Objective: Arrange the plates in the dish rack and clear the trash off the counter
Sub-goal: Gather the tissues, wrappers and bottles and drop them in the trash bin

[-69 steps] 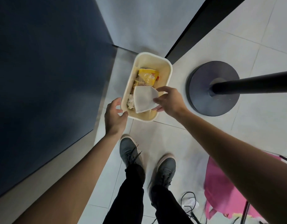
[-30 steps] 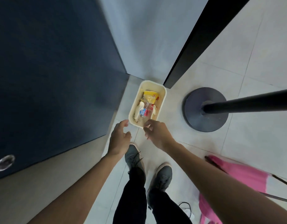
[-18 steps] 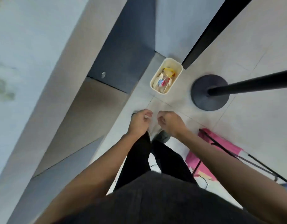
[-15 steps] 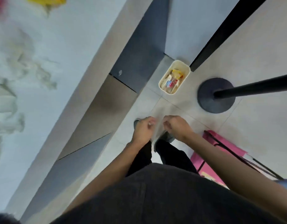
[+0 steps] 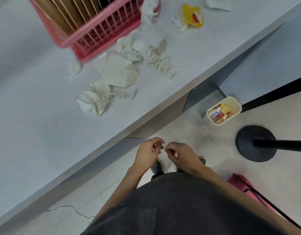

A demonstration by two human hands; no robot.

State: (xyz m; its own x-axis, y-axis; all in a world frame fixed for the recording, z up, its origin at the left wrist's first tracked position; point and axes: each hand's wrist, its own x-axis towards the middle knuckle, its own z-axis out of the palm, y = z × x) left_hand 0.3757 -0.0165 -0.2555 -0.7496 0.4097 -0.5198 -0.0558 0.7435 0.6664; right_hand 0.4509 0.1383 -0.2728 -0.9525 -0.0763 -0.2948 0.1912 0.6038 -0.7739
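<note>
Counter: pale counter [image 5: 36,124], pink dish rack [image 5: 102,29] on it, brown plates [image 5: 64,12] on edge inside.
Trash: crumpled white paper [image 5: 119,72] just beside the rack, yellow wrapper [image 5: 192,16] nearby.
Bin: cream bin [image 5: 235,103] on the floor.
Hands: left hand [image 5: 147,154] and right hand [image 5: 183,156] close together, loosely curled, holding nothing.

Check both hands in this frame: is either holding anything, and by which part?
Nothing is held. The left hand and the right hand are both loosely curled and empty, apart from each other and off the counter.
</note>
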